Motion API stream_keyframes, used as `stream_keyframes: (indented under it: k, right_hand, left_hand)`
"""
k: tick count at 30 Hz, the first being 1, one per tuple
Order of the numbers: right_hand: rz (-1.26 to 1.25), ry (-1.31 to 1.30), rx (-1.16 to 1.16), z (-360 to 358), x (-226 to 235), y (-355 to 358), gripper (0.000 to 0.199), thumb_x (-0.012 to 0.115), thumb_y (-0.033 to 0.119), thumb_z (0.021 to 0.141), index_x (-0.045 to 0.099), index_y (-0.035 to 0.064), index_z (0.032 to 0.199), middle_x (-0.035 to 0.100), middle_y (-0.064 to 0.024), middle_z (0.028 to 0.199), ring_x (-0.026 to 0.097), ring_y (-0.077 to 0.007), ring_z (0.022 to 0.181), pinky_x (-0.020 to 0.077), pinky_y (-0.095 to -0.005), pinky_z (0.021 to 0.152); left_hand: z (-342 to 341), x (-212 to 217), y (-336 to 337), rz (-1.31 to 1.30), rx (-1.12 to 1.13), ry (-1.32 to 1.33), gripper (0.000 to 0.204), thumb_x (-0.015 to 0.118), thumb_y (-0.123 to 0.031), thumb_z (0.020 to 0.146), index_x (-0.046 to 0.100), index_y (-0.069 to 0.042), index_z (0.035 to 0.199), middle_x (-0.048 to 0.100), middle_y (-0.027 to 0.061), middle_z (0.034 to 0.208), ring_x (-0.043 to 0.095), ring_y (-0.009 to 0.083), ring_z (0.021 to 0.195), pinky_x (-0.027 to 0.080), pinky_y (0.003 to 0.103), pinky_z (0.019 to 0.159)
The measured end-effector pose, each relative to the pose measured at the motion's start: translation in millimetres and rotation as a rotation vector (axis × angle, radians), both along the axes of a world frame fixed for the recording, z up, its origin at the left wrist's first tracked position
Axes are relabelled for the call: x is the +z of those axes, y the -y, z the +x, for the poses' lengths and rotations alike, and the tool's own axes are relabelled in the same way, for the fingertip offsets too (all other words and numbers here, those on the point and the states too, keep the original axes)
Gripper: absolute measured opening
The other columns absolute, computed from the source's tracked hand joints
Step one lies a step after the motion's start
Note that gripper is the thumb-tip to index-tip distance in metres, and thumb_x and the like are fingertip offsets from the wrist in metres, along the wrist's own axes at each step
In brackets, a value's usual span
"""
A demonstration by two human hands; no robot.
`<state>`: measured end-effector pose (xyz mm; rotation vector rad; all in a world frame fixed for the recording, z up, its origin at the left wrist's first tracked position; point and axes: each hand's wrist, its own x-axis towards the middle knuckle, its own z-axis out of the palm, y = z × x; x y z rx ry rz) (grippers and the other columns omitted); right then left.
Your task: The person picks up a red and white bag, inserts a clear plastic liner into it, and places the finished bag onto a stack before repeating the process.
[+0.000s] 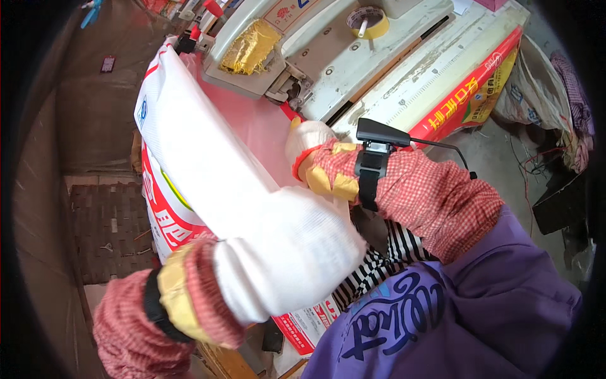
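Observation:
A white plastic sack with red print stands on the left, its pink inner side showing at the mouth beside a sewing machine. My left hand, in a white knit glove, lies across the sack's near edge. It is smeared by motion and its fingers are hidden. My right hand, gloved with a yellowish fingertip, is closed at the sack's edge, just below the machine's needle area. Its grip is partly hidden by the glove and cuff.
A roll of yellow tape rests on the machine table. Red and yellow printed sacking hangs along the table's right edge. Crumpled sacks and loose wires lie at the right. A brown woven mat covers part of the left side.

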<state>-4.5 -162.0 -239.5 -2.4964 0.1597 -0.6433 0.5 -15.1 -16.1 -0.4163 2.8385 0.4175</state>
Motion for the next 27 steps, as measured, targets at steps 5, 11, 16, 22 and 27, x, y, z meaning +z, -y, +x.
stream_keyframes:
  k: [5,11,16,22,27]
  right_hand:
    - [0.069,-0.225,-0.635,-20.1,22.5,-12.7,0.013,0.062,0.020,0.069,0.066,0.0075,0.071,0.064,-0.0151,0.076,0.062,-0.0340,0.068,0.0505,-0.0430,0.061]
    - [0.148,-0.107,-0.790,-79.7,42.8,-0.6,0.022,0.053,0.020,0.076,0.062,0.0110,0.095,0.062,-0.0192,0.073,0.061,-0.0343,0.063,0.0489,-0.0450,0.055]
    - [0.429,0.019,-0.967,-61.4,75.4,-51.7,0.032,0.047,0.027,0.083,0.055,0.0083,0.107,0.061,-0.0200,0.091,0.059,-0.0339,0.086,0.0476,-0.0403,0.072]
    - [-0.161,-0.134,-0.889,-25.6,92.8,-38.9,0.051,0.061,0.028,0.074,0.047,0.0054,0.117,0.049,-0.0166,0.117,0.050,-0.0362,0.102,0.0375,-0.0422,0.090]
    - [-0.710,-0.297,-1.034,37.0,58.4,17.2,0.040,0.047,0.019,0.078,0.051,0.0065,0.115,0.050,-0.0129,0.119,0.041,-0.0280,0.116,0.0248,-0.0409,0.102]
  left_hand:
    - [4.6,-49.3,21.2,-0.190,0.181,0.211,0.009,0.059,-0.020,0.065,0.057,-0.011,0.065,0.053,0.0052,0.056,0.055,0.0253,0.052,0.044,0.037,0.049]
    - [37.3,-100.1,109.9,-0.546,0.397,0.272,0.010,0.056,-0.014,0.065,0.062,-0.006,0.066,0.058,0.0102,0.061,0.059,0.0300,0.062,0.047,0.040,0.059]
    - [102.9,-126.4,189.4,-0.667,0.644,-0.062,0.015,0.048,-0.013,0.079,0.058,-0.005,0.072,0.057,0.0136,0.066,0.057,0.0286,0.062,0.043,0.039,0.055]
    - [163.3,-89.1,109.8,-0.831,0.404,0.128,0.013,0.050,-0.011,0.077,0.061,-0.006,0.071,0.058,0.0137,0.065,0.058,0.0261,0.060,0.046,0.036,0.057]
    - [156.4,56.8,-10.0,-0.367,0.339,0.603,0.007,0.058,-0.012,0.065,0.064,-0.009,0.068,0.059,0.0089,0.061,0.060,0.0258,0.061,0.048,0.035,0.060]
